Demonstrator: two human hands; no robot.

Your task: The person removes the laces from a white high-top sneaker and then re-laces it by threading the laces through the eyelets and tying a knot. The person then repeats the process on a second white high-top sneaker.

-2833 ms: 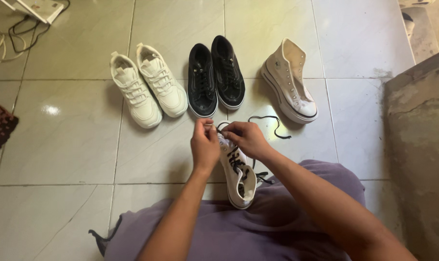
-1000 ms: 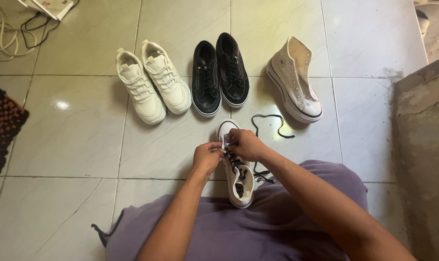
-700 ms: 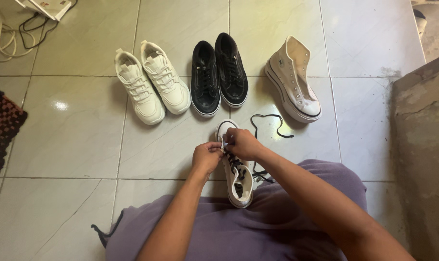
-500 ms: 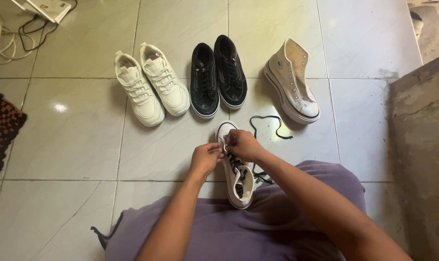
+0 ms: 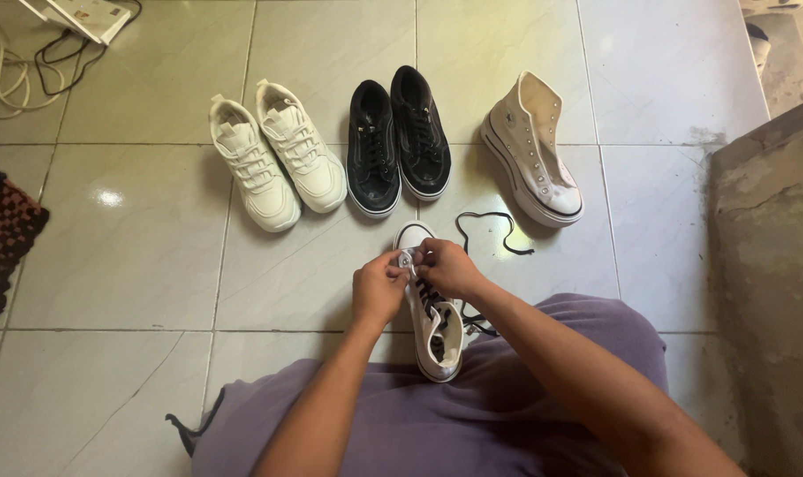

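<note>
A white high-top shoe point(image 5: 439, 334) with a black lace stands on the tiled floor between my knees, toe pointing away. My left hand point(image 5: 378, 287) and my right hand point(image 5: 447, 267) meet over its front, fingertips pinching at the lace by the lowest eyelets. A loose length of black lace point(image 5: 494, 231) trails on the floor to the right of the toe. The fingers hide the exact spot they grip.
Ahead on the floor stand a pair of white sneakers point(image 5: 278, 159), a pair of black sneakers point(image 5: 397, 141) and a second white high-top point(image 5: 532, 150). A woven mat point(image 5: 4, 234) lies at left, cables point(image 5: 17, 62) at top left, a concrete step point(image 5: 768, 265) at right.
My hands dropped from lifted above the toe onto the shoe's front. In the last half second the left hand has moved up closer to the right hand.
</note>
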